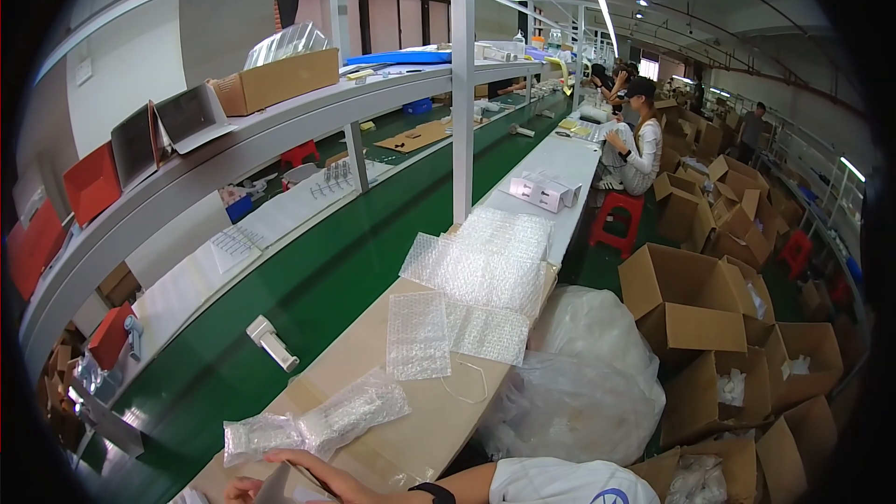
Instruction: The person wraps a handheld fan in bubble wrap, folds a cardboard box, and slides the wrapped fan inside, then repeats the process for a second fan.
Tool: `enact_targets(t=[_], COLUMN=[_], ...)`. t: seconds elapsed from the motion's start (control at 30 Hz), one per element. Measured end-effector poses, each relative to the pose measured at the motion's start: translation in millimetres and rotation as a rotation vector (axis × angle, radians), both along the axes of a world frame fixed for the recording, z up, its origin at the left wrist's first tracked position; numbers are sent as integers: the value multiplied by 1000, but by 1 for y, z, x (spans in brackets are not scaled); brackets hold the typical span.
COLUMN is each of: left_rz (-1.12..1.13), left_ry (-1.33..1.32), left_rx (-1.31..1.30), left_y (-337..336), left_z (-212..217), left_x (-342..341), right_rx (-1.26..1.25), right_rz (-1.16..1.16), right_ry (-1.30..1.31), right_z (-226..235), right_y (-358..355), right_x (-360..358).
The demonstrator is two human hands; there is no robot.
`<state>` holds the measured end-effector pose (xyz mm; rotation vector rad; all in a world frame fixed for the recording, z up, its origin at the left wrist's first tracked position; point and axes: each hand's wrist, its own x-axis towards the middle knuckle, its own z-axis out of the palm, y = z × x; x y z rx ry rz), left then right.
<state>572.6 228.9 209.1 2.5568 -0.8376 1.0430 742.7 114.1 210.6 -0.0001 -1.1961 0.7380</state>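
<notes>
**Clear bubble wrap lying along the tan bench beside the green belt**

Green rubber belting [308,299] is running up the middle of the view, and everything here is placed against it. Left of the belt, a long grey metal shelf [187,187] is carrying red plastic bins [91,182], an open grey carton [191,117] and a brown cardboard box [275,81]. On the belt itself, a small white plastic bracket [272,342] is lying alone.

Just right of the belt, a pale tan worktop [373,383] is bearing the packing goods. At its near end a long clear bubble-wrapped bundle [313,422] is lying flat. Below it, at the bottom edge, the person's right hand [308,469] is reaching across, a black wristband [435,493] on the wrist, fingers stretched long and close together, touching a grey flat piece [280,487] just short of the bundle. The left hand [241,489] is showing only as a sliver beside it; I cannot tell how its fingers are set.

Farther up the worktop, a flat clear bubble-wrap pouch [419,334] is lying beside a spread stack of bubble-wrap sheets [481,271].

Right of the worktop, a large clear plastic sack [579,383] is bulging, and open brown cardboard cartons [691,308] are crowding beyond it. Far up the belt's right side, a seated person in a white top [640,145] is working on a red stool [618,219].
</notes>
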Motion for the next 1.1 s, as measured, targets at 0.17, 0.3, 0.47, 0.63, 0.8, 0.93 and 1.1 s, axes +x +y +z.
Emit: enact_targets(t=[0.17,0.3,0.47,0.63,0.8,0.93,1.1], left_rz=[201,921,355,743,599,732,639], left_ry=[-15,-269,-265,-221,-335,-354,-175], left_rx=[-110,-1009,-196,-941,-1147,-1142,-977], left_y=[-46,-97,-61,-109,-108,-97,-89], left_z=[16,23,13,31,8,1,13], left_x=[20,50,37,45,43,40,46], right_rx=[-473,-470,721,458,-356,-557,-445], right_rz=[-96,-187,-167,-274,94,226,73], right_ry=[-160,-183,452,217,-303,-43,-183], right_z=[-1,-3,-17,-20,-22,-10,-15], right_y=[-26,-24,73,40,-8,-5,0], right_x=[12,11,-38,-14,26,16,31])
